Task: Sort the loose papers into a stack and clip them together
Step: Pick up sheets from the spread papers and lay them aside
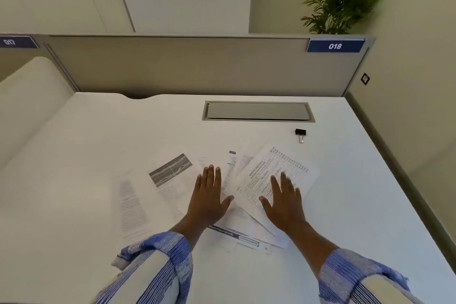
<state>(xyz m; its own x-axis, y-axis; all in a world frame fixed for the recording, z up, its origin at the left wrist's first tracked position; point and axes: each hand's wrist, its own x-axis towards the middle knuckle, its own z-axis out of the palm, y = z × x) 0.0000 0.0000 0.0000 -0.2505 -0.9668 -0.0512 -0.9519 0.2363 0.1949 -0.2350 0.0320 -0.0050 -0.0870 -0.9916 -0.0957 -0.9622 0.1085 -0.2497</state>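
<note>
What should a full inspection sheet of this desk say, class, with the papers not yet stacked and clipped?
Surface: white desk, papers lying on it.
Job's things: loose papers fanned out, overlapping, unstacked; black binder clip lying apart, beyond them on the right.
Clutter: nothing seen.
Hands: left hand and right hand flat, fingers straight, resting on the papers.
Cables: nothing seen; closed hatch set in the desk.
Surroundings: grey partition with label 018; plant behind.

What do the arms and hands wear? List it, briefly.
The left hand and right hand are bare: no gloves, rings or watch show. The left sleeve and right sleeve are pale with blue-and-white striped cuffs.
</note>
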